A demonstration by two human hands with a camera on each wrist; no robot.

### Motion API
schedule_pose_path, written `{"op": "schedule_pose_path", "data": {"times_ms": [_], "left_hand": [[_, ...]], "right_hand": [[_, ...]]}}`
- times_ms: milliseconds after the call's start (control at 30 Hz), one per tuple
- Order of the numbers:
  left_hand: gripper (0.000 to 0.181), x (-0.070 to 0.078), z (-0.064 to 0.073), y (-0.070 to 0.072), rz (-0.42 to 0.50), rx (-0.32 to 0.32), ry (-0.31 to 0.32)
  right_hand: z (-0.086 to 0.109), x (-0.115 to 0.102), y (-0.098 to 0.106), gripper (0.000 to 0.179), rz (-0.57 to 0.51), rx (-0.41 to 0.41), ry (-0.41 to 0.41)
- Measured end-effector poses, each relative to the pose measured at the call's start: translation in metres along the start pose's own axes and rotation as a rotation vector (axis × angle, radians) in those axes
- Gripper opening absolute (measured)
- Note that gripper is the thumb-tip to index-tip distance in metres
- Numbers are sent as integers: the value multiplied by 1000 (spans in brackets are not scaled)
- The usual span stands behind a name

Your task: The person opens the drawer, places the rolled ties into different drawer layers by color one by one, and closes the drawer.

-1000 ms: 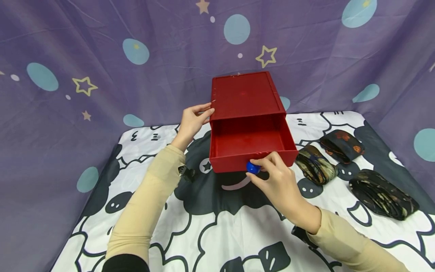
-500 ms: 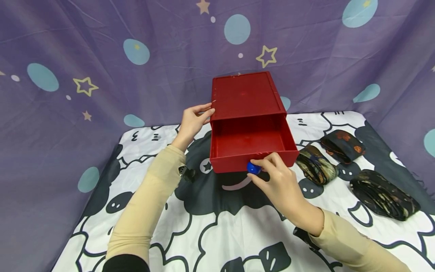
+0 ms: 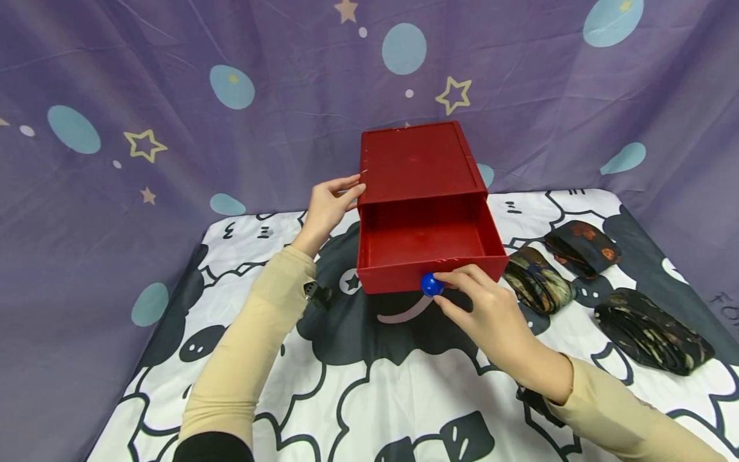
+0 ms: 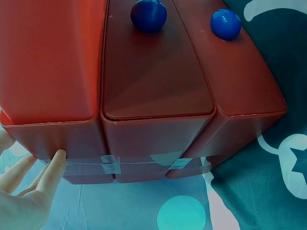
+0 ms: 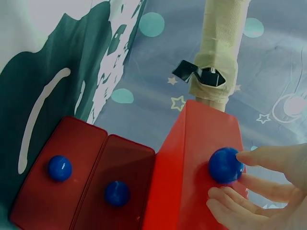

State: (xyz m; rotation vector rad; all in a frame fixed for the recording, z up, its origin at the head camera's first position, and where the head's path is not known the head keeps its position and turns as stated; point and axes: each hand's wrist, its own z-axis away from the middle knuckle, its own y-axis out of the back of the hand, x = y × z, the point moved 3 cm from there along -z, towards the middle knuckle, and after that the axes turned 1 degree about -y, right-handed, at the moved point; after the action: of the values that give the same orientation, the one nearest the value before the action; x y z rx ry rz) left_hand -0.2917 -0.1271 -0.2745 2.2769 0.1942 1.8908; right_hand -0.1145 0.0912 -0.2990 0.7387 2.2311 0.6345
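A red drawer cabinet stands at the back of the bed-like surface, its top drawer pulled out with a bare inside. A round blue knob sits on that drawer's front. At the knob's right edge, the thumb and fingertips of my right hand are spread apart; the right wrist view shows them beside the knob. My left hand rests its straight fingers against the cabinet's left side. Two lower drawers, both closed, carry blue knobs in the left wrist view.
Several folded dark patterned cloth bundles lie to the right of the cabinet. A white and dark cartoon-print sheet covers the surface. Behind hangs a purple curtain with stars and blue spots.
My right hand has slid slightly right, its fingertips moving from around the knob to its right edge. The drawer stays out, and my left hand has not moved.
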Motion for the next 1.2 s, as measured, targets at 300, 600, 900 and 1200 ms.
{"op": "schedule_pose_path", "data": {"times_ms": [300, 600, 900, 1200], "left_hand": [[35, 0, 0, 0, 2, 0, -6], [36, 0, 0, 0, -1, -11, -8], [36, 0, 0, 0, -8, -10, -7], [35, 1, 0, 0, -15, 1, -22]], "right_hand": [[5, 10, 10, 34, 44, -18, 20], [13, 28, 18, 29, 121, -95, 17], [26, 50, 27, 25, 224, -154, -15], [33, 72, 36, 19, 295, -275, -121]]}}
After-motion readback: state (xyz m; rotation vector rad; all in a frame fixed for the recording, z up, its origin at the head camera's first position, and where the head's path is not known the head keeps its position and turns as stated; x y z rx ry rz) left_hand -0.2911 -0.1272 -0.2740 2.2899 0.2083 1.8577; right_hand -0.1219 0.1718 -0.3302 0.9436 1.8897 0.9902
